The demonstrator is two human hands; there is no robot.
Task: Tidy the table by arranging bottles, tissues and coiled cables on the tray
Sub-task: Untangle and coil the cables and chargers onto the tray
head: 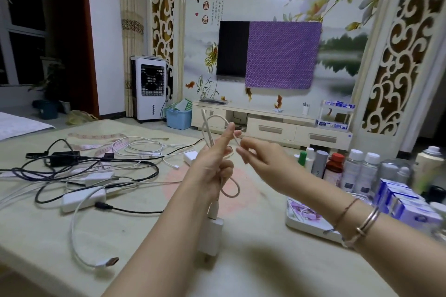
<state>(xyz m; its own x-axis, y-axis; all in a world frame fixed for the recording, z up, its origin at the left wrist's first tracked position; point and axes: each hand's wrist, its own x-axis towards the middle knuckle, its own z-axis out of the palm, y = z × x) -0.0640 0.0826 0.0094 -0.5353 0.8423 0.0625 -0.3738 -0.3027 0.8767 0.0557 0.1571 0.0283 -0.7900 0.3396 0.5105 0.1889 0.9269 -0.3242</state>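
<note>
Thin white looped cable between fingers

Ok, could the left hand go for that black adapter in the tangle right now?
Probably not yet. The left hand grips the white cable that the right hand is coiling, so it is occupied. The black adapter lies on the far left with nothing over it, only cords around it.

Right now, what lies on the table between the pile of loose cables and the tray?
In the head view, mostly bare tablecloth: between the cable pile and the tray, both hands hold up a white cable.
</note>
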